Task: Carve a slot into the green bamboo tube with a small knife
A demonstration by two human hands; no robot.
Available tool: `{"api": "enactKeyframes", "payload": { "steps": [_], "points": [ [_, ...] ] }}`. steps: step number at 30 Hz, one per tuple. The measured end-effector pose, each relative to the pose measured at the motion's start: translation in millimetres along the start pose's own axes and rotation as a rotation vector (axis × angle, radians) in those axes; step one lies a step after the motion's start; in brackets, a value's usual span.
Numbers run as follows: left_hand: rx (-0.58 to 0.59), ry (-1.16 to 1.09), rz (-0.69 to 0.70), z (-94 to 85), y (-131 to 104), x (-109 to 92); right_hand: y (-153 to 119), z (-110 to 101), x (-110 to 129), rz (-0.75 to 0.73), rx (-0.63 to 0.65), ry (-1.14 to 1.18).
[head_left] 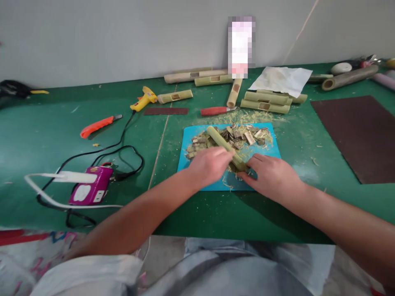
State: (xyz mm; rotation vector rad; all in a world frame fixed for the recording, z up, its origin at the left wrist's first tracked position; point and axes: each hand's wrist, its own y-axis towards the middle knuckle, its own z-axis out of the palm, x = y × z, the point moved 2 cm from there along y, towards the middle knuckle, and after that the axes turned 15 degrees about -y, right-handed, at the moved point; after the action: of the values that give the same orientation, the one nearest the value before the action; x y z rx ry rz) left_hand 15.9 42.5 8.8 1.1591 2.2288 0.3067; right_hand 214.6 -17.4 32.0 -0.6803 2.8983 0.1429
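Note:
A pale green bamboo tube (221,138) lies slantwise over a blue cutting mat (212,186), its far end pointing up and left. My left hand (211,165) is closed at the middle of the tube, and its fingertips overlap the tube's side. Around the tube's near end my right hand (273,174) is closed, thumb below and fingers above. What lies under the curled fingers of either hand is hidden. Behind the tube, bamboo chips (239,137) and shavings are heaped on the mat. A red-handled knife (214,111) rests beyond the mat.
Notched bamboo tubes (267,107) lie behind, some under white paper (282,80). An orange utility knife (97,126), yellow glue gun (144,98) and purple power adapter (91,189) with loose cords sit left. A brown sheet (358,135) lies right. A blurred upright phone-like object (241,45) leans against the wall.

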Motion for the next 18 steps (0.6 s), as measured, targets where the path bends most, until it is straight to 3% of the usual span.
{"api": "enactKeyframes", "payload": {
  "steps": [5,9,13,17,18],
  "points": [
    [-0.062,0.009,-0.076,-2.0,-1.5,-2.5,-0.5,0.9,1.3,0.022,-0.022,-0.005],
    [0.035,-0.069,-0.008,4.2,-5.0,-12.4,-0.2,1.8,3.1,0.009,-0.012,0.003],
    [-0.067,-0.010,-0.061,2.3,-7.3,-13.7,-0.8,2.8,3.9,0.030,-0.025,0.002],
    [0.094,-0.106,-0.014,3.8,-8.2,-17.2,-1.4,2.7,5.0,0.021,-0.024,0.012],
    [0.088,-0.107,-0.018,3.0,-8.1,-16.6,-1.4,2.6,5.0,0.029,-0.025,0.015]
  ]
}}
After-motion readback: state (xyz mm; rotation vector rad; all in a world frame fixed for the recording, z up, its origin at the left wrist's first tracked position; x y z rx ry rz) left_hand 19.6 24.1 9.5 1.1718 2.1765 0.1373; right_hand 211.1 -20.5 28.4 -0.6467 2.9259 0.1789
